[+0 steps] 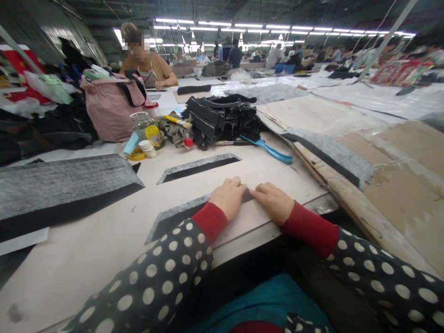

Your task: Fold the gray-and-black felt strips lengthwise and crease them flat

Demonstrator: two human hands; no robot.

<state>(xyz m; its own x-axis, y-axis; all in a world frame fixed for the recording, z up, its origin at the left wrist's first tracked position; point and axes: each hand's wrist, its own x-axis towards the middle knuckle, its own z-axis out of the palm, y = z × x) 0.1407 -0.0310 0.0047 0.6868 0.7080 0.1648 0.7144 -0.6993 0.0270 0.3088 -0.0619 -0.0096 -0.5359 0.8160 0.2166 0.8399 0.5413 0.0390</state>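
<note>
A flat black strip with a grey felt-like edge lies near the front of the pale work board. My left hand is closed over its right-hand part, fingers curled and tips partly hidden. At the right end of the strip, my right hand pinches the dark edge between thumb and fingers. The two hands are close together, a small gap between them. Just behind, a similar grey and black strip lies flat on the board, touched by neither hand.
Layered grey and black strips lie at left. Behind the hands are a black pile of pieces, a blue-handled brush, a glass jar and a pink bag. Cardboard rises at right. A person works across the table.
</note>
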